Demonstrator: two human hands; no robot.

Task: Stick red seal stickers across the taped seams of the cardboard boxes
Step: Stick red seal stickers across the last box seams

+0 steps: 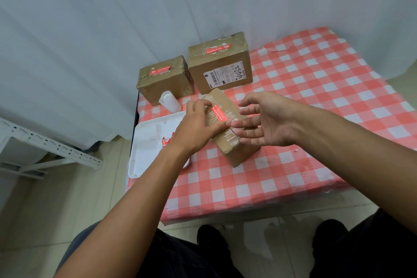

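A small cardboard box point(234, 151) lies at an angle on the checked table. A red seal sticker point(219, 114) lies along its taped top seam. My left hand point(198, 124) rests on the box's left side, its index finger stretched out and pressing the sticker's near end. My right hand point(268, 119) hovers over the box's right side with fingers spread and straight, fingertips close to the tape. Two more boxes stand behind: a medium one point(165, 84) with a red sticker point(160, 70) on top, and a larger one point(222, 70) with a red sticker point(218, 48).
A white tray point(149, 140) with red and white sticker scraps sits at the table's left edge, partly under my left forearm. A white bottle point(169, 101) stands behind it. The red-checked tablecloth point(316, 88) stretches right. A metal rack point(45, 144) stands at the left by the curtain.
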